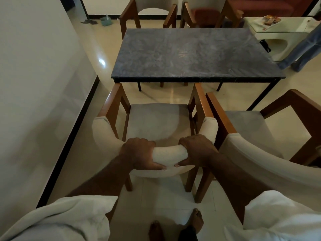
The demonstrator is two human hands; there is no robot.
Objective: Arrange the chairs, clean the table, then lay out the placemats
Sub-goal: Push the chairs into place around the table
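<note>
Chair (pixel 156 122): near side of the dark surface (pixel 191 53), seat facing it, not yet pushed under.
Grip: left hand (pixel 140 153) and right hand (pixel 198 150) both wrap the padded top of the backrest, fingers curled tight round it.
Neighbours: second chair (pixel 246 126) just beside on the right; far chairs (pixel 149 13) behind the surface.
Progress: I judge an early stage; arranging is going on, and cleaning and placemats are left. No placemat shows.
Containers: small teal tub (pixel 105 20) on the floor, far left; contents too small to tell.
</note>
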